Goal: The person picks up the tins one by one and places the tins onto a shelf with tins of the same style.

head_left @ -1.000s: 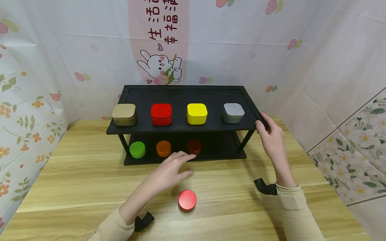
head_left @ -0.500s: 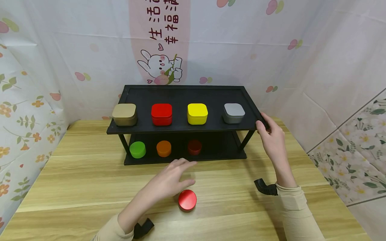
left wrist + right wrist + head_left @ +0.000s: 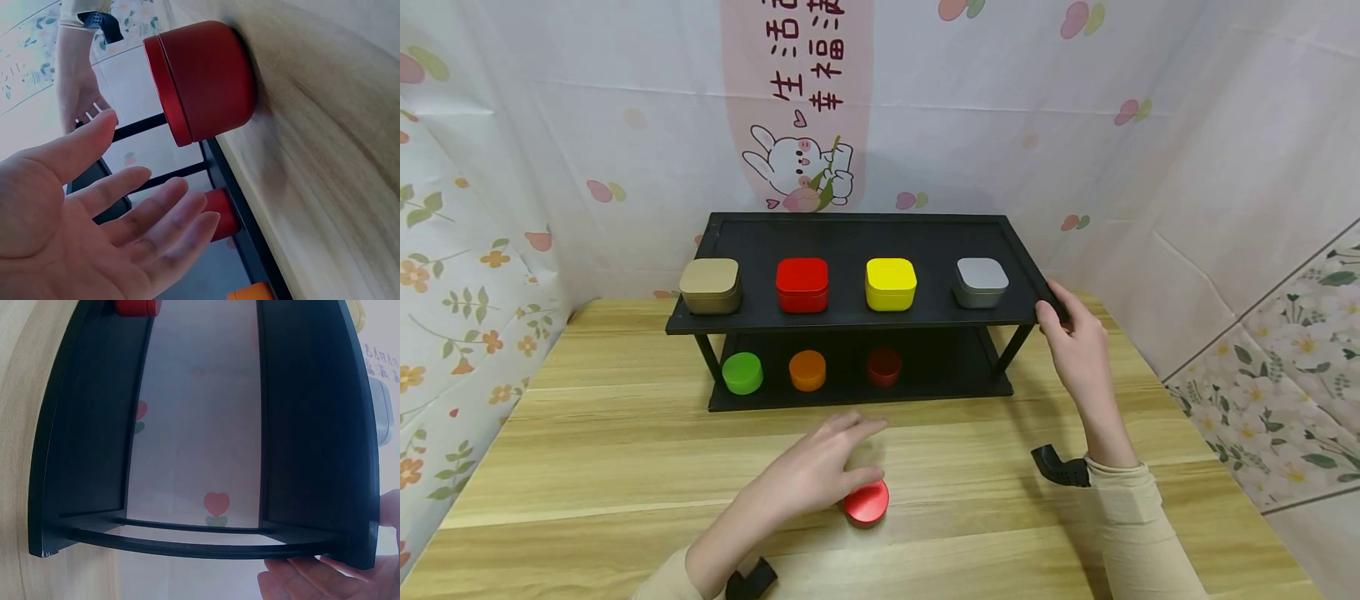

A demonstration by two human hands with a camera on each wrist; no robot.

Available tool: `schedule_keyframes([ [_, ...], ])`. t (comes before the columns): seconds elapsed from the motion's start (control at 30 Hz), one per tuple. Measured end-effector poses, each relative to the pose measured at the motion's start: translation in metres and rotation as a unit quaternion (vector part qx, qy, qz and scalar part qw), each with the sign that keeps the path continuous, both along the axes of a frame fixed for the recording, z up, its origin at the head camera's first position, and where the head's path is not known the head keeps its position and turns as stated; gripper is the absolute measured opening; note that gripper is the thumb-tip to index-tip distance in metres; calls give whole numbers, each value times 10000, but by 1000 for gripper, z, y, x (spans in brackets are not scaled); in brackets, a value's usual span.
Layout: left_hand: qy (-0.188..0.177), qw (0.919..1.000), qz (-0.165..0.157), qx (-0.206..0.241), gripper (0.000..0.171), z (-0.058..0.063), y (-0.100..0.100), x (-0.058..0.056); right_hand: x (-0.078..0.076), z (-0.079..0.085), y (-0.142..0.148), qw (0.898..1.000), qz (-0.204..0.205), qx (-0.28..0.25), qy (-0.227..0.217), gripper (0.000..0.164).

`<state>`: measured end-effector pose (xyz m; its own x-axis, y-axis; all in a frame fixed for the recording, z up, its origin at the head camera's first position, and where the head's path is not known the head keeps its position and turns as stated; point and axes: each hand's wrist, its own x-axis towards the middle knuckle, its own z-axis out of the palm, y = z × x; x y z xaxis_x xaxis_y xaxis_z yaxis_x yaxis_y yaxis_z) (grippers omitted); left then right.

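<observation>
A round red tin (image 3: pixel 867 503) stands on the wooden table in front of the shelf. My left hand (image 3: pixel 820 467) hovers just behind and left of it, fingers spread, thumb overlapping the tin's edge in the head view. In the left wrist view the tin (image 3: pixel 209 81) is beyond the thumb and fingers, and the palm (image 3: pixel 75 231) holds nothing. My right hand (image 3: pixel 1078 346) grips the front right corner of the two-tier black shelf (image 3: pixel 857 233); the right wrist view has its fingers (image 3: pixel 300 578) curled under the upper board.
Along the upper board stand square tins: gold (image 3: pixel 711 287), red (image 3: pixel 802 285), yellow (image 3: pixel 891 284) and silver (image 3: pixel 981 282). Below are round tins: green (image 3: pixel 742 373), orange (image 3: pixel 807 371) and dark red (image 3: pixel 883 367). A patterned cloth (image 3: pixel 1000 150) hangs behind the shelf.
My left hand has come away from the lower tier toward the front of the table, down to the round red tin. The right hand has stayed on the shelf corner.
</observation>
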<state>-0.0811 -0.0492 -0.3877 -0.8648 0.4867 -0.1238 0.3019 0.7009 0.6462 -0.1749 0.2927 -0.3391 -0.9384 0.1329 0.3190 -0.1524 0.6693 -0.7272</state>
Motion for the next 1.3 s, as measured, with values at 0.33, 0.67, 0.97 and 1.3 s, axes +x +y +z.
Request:
schedule_keyframes([
  [0.33,121,9991,-291,-283,65,0,0,7,0,0,0,10000,13,-90,-17,55],
  [0.67,-131,9980,-435,-449,68,-1,1,13,0,0,0,10000,-10,-38,-15,55],
  [0.97,-189,9973,-494,-509,72,-4,3,15,0,0,0,10000,-13,-66,-9,55],
  [1.3,-150,9971,-521,-538,71,-7,4,18,-1,1,0,10000,-17,-45,-4,55],
])
